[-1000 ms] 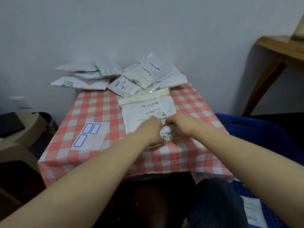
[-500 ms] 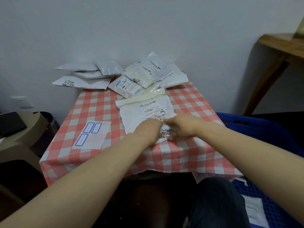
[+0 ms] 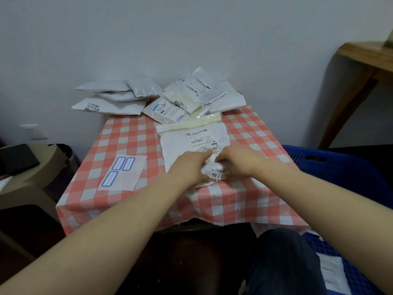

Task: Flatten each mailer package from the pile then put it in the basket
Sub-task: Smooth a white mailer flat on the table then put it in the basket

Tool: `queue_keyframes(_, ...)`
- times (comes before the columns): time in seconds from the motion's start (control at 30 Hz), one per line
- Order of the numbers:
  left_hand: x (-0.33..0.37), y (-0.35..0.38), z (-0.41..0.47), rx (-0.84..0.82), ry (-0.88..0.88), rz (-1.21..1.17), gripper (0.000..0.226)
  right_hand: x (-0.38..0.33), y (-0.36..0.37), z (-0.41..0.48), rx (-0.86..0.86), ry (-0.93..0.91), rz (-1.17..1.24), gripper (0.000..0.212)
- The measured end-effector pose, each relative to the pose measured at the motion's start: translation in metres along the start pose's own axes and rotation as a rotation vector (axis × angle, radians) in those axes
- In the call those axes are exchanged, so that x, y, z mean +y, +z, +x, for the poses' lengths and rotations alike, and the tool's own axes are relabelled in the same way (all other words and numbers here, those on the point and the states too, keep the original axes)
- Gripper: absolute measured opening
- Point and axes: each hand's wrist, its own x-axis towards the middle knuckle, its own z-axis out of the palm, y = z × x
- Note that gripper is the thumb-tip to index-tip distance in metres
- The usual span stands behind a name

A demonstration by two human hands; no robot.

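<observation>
Both hands grasp the near end of the mailer [image 3: 191, 141]. The left hand [image 3: 189, 167] and the right hand [image 3: 238, 160] have their fingers curled into the crumpled paper between them, and we read both as pinching it rather than pressing it flat. Against the last second we find little change: the hands stay together at that same near edge, shifting only slightly, and the bunch with its printed label still stands up between them. The far part of the mailer lies smooth on the checked tablecloth [image 3: 127, 133], its flap end close to the pile [image 3: 191, 94] at the table's back edge. We judge the flattening half done; the near end still needs smoothing before this one can go. To the right, beside the table, stands the blue basket [image 3: 331, 165]. In its near corner we make out one flat white mailer [image 3: 332, 275]. The rest of its inside is out of view or hidden by the right arm, so we cannot count more.
</observation>
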Motion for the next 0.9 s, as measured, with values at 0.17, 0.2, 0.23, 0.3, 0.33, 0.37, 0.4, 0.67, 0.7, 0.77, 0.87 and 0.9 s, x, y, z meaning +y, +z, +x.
queue_keyframes(0.17, -0.001, -0.002, 0.008, 0.025, -0.06, -0.001, 0.057, -0.004, 0.0, 0.005, 0.034, 0.042, 0.034, 0.026)
queue_keyframes(0.2, -0.001, -0.003, 0.01, 0.035, -0.064, -0.006, 0.053, -0.005, -0.001, 0.003, 0.068, 0.035, 0.053, 0.024)
queue_keyframes(0.23, -0.001, -0.004, 0.012, 0.046, -0.065, -0.012, 0.049, -0.004, -0.003, 0.004, 0.075, 0.037, 0.048, 0.015)
queue_keyframes(0.3, -0.003, -0.01, 0.014, 0.062, -0.054, -0.029, 0.047, -0.004, -0.006, 0.003, 0.092, 0.019, 0.047, 0.014)
queue_keyframes(0.33, -0.004, -0.013, 0.015, 0.063, -0.042, -0.023, 0.047, -0.004, -0.008, 0.003, 0.104, 0.012, 0.056, 0.019)
queue_keyframes(0.37, -0.004, -0.015, 0.015, 0.06, -0.027, -0.011, 0.047, -0.003, -0.008, 0.003, 0.105, 0.015, 0.075, 0.021)
queue_keyframes(0.4, -0.004, -0.015, 0.014, 0.048, -0.015, 0.008, 0.045, -0.002, -0.008, 0.003, 0.116, 0.004, 0.077, 0.022)
queue_keyframes(0.67, -0.001, -0.01, 0.0, -0.156, 0.023, 0.105, 0.065, -0.001, -0.009, -0.008, -0.114, -0.008, 0.078, 0.072)
queue_keyframes(0.7, 0.0, -0.01, 0.0, -0.184, 0.025, 0.142, 0.068, -0.002, -0.009, -0.011, -0.131, 0.005, 0.099, 0.078)
queue_keyframes(0.77, 0.001, -0.006, 0.001, -0.226, 0.033, 0.211, 0.068, -0.003, -0.004, -0.011, -0.175, 0.029, 0.121, 0.089)
queue_keyframes(0.87, 0.0, -0.003, 0.002, -0.197, 0.031, 0.222, 0.065, -0.003, 0.002, -0.006, -0.127, 0.04, 0.1, 0.083)
queue_keyframes(0.9, -0.002, -0.003, 0.002, -0.166, 0.016, 0.196, 0.063, -0.002, 0.004, -0.005, -0.061, 0.041, 0.102, 0.073)
